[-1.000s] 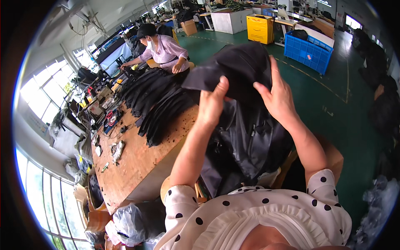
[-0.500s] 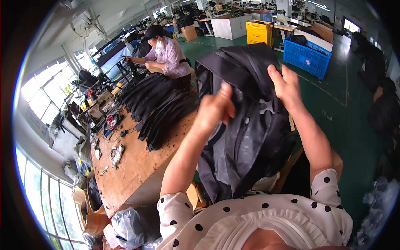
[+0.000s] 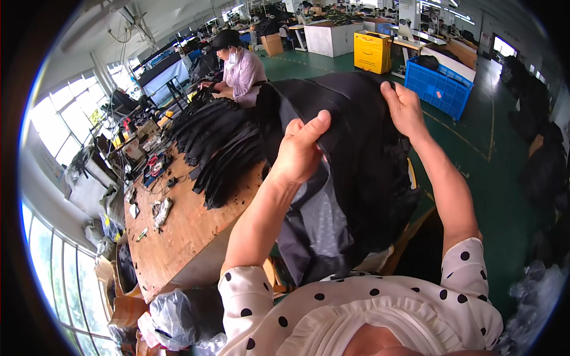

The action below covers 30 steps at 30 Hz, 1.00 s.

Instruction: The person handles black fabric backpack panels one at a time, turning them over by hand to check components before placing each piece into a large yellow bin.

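Observation:
I hold up a black garment (image 3: 362,172) with a grey lining in front of me, above the near end of a wooden workbench (image 3: 184,231). My left hand (image 3: 300,151) pinches its upper left edge between thumb and fingers. My right hand (image 3: 405,110) grips the upper right edge, raised a little higher. The cloth hangs down between my forearms and hides what is behind it. A long stack of black fabric pieces (image 3: 219,145) lies on the bench to the left of my left hand.
A person in a striped shirt and dark cap (image 3: 240,65) works at the bench's far end. Small tools and scraps (image 3: 155,172) lie along the bench's left side. A blue crate (image 3: 442,86) and a yellow box (image 3: 372,52) stand on the green floor. Plastic bags (image 3: 178,320) sit at lower left.
Both hands have lifted the garment higher and spread it wider. My left hand has shifted from a loose grasp to a pinch on the edge.

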Motion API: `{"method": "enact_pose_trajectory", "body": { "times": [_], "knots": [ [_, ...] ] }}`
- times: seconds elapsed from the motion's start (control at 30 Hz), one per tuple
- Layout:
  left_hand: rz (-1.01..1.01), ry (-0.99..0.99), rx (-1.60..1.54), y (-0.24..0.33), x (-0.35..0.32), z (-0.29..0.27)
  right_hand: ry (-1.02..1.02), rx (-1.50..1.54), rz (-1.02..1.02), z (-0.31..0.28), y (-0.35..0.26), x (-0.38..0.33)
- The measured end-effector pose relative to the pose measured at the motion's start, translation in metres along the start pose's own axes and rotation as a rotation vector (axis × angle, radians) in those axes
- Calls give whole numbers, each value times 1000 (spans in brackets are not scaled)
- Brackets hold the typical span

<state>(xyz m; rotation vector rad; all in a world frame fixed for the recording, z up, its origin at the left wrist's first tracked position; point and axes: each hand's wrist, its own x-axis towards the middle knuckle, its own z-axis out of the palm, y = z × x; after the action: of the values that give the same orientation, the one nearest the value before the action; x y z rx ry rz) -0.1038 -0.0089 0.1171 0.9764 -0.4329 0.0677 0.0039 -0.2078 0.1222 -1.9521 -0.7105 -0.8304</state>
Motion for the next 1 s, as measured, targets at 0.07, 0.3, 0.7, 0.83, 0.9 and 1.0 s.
{"method": "enact_pose_trajectory", "body": {
  "times": [0.07, 0.3, 0.7, 0.83, 0.9, 1.0],
  "knots": [
    [-16, -76, -100, -1, 4, -3, -23, 2, -14, 1, 11, 12],
    [-129, -123, -312, 1, 28, -57, -350, 1083, 580, 16, -11, -11],
    [-177, 221, 153, -33, 16, -73, -205, 615, 301, 43, 13, -28],
    [-46, 52, 107, -31, 20, -77, -73, 321, 41, 47, 26, -15],
    [-84, 68, 86, -30, 23, -80, -85, 237, 15, 44, 24, -12],
    [-173, 117, 159, -30, 28, -89, 54, 113, -77, 48, 22, -11]
  ]
}}
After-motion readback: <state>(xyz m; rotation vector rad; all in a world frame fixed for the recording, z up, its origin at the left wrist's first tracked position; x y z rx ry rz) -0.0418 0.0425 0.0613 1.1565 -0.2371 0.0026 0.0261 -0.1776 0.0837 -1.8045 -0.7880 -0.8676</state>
